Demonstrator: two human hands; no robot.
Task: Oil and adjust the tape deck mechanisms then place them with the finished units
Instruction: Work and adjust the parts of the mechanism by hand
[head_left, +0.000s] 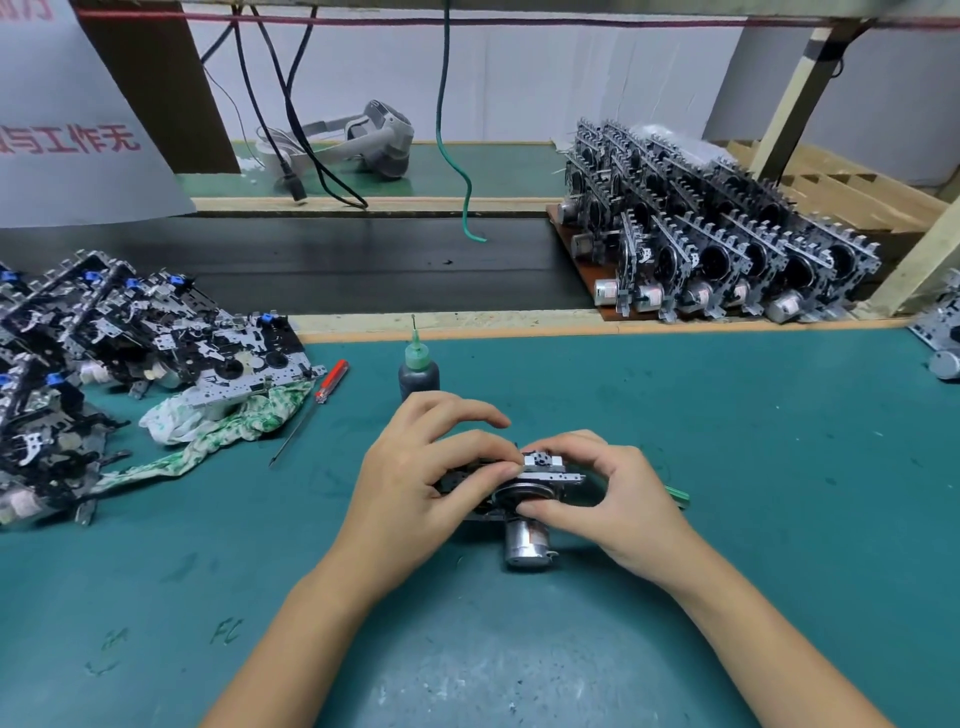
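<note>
the green desk (727, 467) carries everything. well beyond the fingers, to the far right, the finished units (727, 249) stand upright in packed rows on a board; well off to the left of the fingers lies a loose pile of mechanisms (104, 353), partly on a crumpled cloth (218, 423), with a red-handled screwdriver (324, 392) near it. just behind the left fingers stands the oil bottle (418, 371), needle tip up.

the tape deck mechanism (519, 488) sits between both sets of fingers, its motor can pointing toward the person. the left hand (415, 483) has its fingers curled over the unit's left side, fingertips on the top bracket; the right hand (602, 493) curls round the right side, thumb pressing near the flywheel — both are holding the mechanism, not spread wide. something green shows just past the right fingers; too little shows to name it.

likely risks: a finger slipping could bend a thin lever or throw the adjustment off, and the left hand drawing back carelessly could knock the oil bottle over — it stands very close.
</note>
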